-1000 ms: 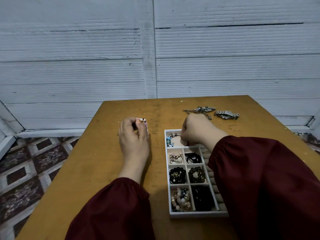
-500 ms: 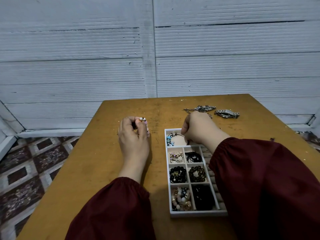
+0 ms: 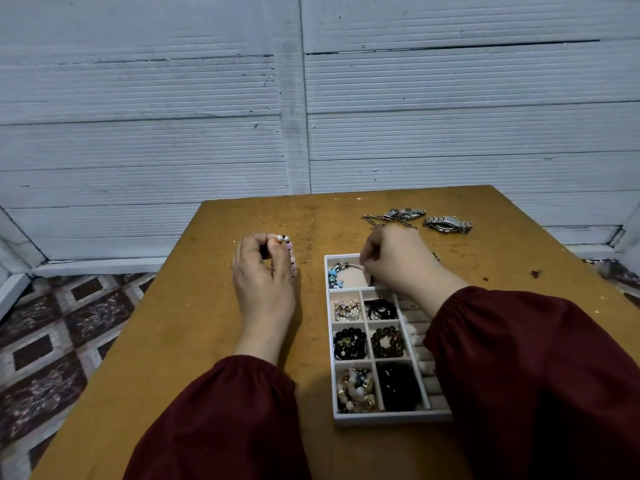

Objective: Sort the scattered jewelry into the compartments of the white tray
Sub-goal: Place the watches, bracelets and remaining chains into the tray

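1. Head view, the hands: the right hand (image 3: 398, 261) is reaching over the far end of the white tray (image 3: 391, 418). Its fingers are curling in and pinching the silver band of a charm bracelet (image 3: 335, 275). That bracelet is lying in the tray's far compartment, with its blue beads bunching against the compartment's left wall. The left hand (image 3: 263, 278) is resting on the table (image 3: 207, 323) left of the tray. Its thumb and fingers are closing round a pastel beaded bracelet (image 3: 290, 251), and the beads are trailing down the side of the hand nearest the tray.

2. Head view, the rest: the six small compartments on the near side of the far one are all holding bead pieces. Beyond the tray's far end, a watch (image 3: 446, 224) and a chain tangle (image 3: 394, 216) are waiting on the table.

3. The step in hand, as I am judging it, is settling the charm bracelet into the far compartment. Doing it well is meaning:
   - coiling the band fully inside the walls before letting go;
   - leaving no loop riding over the rim or the divider;
   - releasing low, so the beads are not springing out.

4. Writing: nothing is reading clearly. The watch dial is showing too small, and a pale mark on a black piece in the tray is staying illegible.
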Motion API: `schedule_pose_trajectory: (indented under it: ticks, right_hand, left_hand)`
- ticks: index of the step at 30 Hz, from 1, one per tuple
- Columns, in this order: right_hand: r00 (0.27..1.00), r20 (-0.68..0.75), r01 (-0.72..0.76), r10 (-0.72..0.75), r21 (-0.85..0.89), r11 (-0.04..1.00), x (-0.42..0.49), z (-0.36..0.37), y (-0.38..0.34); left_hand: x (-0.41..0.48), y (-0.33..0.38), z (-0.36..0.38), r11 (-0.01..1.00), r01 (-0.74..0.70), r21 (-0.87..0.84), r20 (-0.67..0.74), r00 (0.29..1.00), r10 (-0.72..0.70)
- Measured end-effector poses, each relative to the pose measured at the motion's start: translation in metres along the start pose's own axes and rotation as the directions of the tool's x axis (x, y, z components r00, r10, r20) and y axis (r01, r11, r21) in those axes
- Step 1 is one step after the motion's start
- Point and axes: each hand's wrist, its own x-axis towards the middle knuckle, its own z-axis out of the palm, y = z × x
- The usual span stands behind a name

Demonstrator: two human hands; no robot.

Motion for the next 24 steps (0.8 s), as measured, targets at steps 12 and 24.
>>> schedule_pose_trajectory:
  ticks: [12, 24]
  right_hand:
    - [0.883, -0.458, 0.086, -0.102, -0.055, 0.995, -0.073, -0.031, 0.045]
    - [0.993, -0.031, -0.118, 0.114, -0.267, 0.956, -0.105, -0.017, 0.105]
  left_hand:
    - [-0.024, 0.02, -0.002, 0.998, -0.024, -0.049, 0.028, 0.999, 0.025]
    - [-0.038, 0.044, -0.006, 0.996, -0.025, -0.086, 0.075, 0.997, 0.032]
